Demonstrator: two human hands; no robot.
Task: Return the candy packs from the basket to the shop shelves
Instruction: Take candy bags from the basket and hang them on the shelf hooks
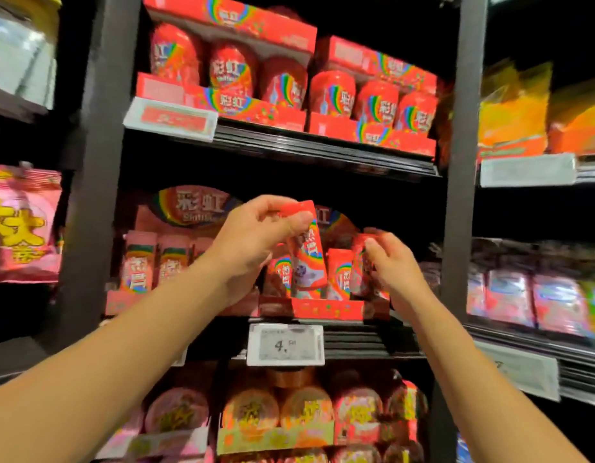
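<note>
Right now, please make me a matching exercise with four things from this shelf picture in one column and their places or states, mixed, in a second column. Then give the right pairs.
Things:
1. left hand
2. right hand
3. price tag showing 4
4. round red tubs

Places or states:
A. on the top shelf, in red display boxes
B. pinches the top of a red candy pack before the middle shelf
C. clipped on the middle shelf's front edge
D. grips a red pack standing at the tray's right side

Pairs: 1-B, 2-D, 3-C, 4-A

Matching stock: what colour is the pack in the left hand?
Red candy pack with a rainbow logo, pinched by the left hand; head view.
</note>
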